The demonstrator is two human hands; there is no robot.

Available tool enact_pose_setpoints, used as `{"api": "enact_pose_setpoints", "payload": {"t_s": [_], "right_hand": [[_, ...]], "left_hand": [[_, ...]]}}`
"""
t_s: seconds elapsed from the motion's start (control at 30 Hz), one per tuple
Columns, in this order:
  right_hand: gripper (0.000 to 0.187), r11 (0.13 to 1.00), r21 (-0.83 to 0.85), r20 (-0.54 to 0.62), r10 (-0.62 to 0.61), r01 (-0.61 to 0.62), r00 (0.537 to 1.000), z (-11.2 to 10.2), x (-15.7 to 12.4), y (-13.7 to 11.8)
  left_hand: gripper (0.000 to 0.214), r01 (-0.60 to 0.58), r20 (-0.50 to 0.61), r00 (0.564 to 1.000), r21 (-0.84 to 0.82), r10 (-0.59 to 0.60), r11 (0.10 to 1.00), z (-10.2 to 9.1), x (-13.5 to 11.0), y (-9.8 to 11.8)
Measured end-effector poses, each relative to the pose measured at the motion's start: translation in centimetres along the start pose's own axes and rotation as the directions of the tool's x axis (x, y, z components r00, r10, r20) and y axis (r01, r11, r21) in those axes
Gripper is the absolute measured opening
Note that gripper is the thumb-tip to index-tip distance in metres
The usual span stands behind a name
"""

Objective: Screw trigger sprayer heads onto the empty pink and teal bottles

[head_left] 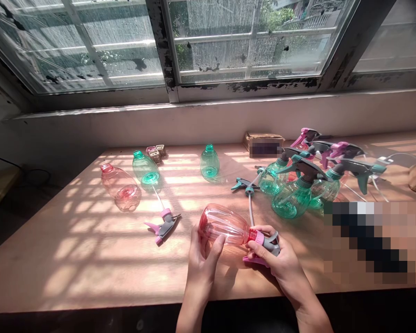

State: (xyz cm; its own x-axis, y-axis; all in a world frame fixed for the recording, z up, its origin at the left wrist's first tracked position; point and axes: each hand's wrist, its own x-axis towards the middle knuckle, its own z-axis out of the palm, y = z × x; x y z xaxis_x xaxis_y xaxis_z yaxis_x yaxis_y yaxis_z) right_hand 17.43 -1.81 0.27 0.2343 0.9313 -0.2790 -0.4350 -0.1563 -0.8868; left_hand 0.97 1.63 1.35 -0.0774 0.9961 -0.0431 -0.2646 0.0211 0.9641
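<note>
Tilted nearly on its side above the table, a clear pink bottle [225, 222] has its base in my left hand [204, 254], thumb and fingers wrapped round it. At the neck my right hand [277, 259] grips a pink and grey spray head [260, 238], which meets the bottle's mouth. The head's pink nozzle end points down toward the tabletop. How far the head is screwed on cannot be told. Left of my hands lies a loose pink and grey spray head [165, 226] with its tube. A teal and grey spray head [246, 186] lies just beyond the bottle.
An open pink bottle [121, 185] and two open green bottles, one at left [145, 169] and one further back [210, 162], stand on the wooden table [100, 268]. Several bottles with spray heads [293, 196] crowd the right. A cardboard box [263, 141] sits by the wall.
</note>
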Motion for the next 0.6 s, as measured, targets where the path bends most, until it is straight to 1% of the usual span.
{"api": "enact_pose_setpoints", "payload": {"t_s": [0.37,0.6], "right_hand": [[0.055,1.000,0.009,0.002,0.008,-0.008,1.000,-0.08,0.12,0.10],[0.055,1.000,0.003,-0.001,0.002,-0.002,1.000,-0.08,0.10,0.12]], "left_hand": [[0.055,0.016,0.002,1.000,-0.017,-0.016,1.000,0.06,-0.04,0.12],[0.053,0.005,0.005,1.000,-0.012,-0.005,1.000,0.14,-0.09,0.41]]}}
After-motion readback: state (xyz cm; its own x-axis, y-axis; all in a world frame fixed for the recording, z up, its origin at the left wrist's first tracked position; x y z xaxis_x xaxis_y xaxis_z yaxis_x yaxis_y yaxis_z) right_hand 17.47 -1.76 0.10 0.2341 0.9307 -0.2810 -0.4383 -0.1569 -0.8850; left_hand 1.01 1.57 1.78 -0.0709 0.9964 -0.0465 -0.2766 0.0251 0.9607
